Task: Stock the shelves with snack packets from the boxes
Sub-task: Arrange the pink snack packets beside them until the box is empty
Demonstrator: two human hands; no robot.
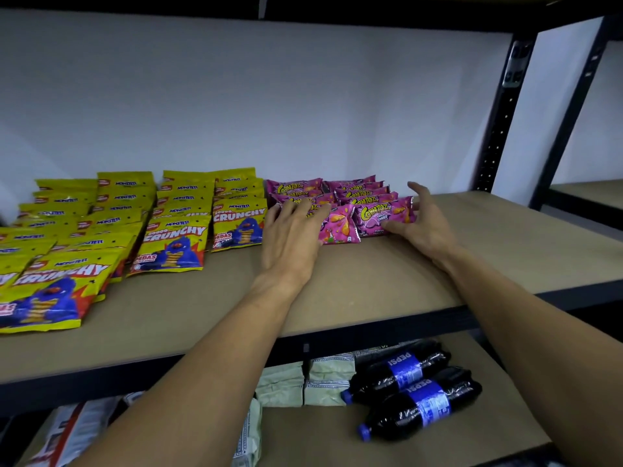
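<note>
Black steel shelving stands against a white wall, and its brown board shelf carries the stock. Yellow packets fill the left half in overlapping rows. Pink packets sit just to their right in two short rows, and the right end of the board is bare.

Both hands are at the pink group. The left hand lies flat on the front-left pink packet, fingers straight and pressing, holding nothing. The right hand is spread wide at the right end of the front-right packet. Its thumb touches the lower edge and its fingers are loosely bent, wrapped round nothing. It looks to be nudging the row square, not gripping.

These packets should be very light, puffed with air, soft and crinkly. Their slick film would slide easily on the board and on each other. I'd judge flat palms or a light pinch at the crimped end seals the best hold, since squeezing the middle could crush the snacks.

The left hand covers most of the packet beneath it, so I can't tell whether it lies straight. The back rows overlap and can't be counted. The yellow packets run off the left edge. No boxes are in view. On the lower shelf lie two cola bottles beside pale packs, partly hidden behind the arms.
</note>
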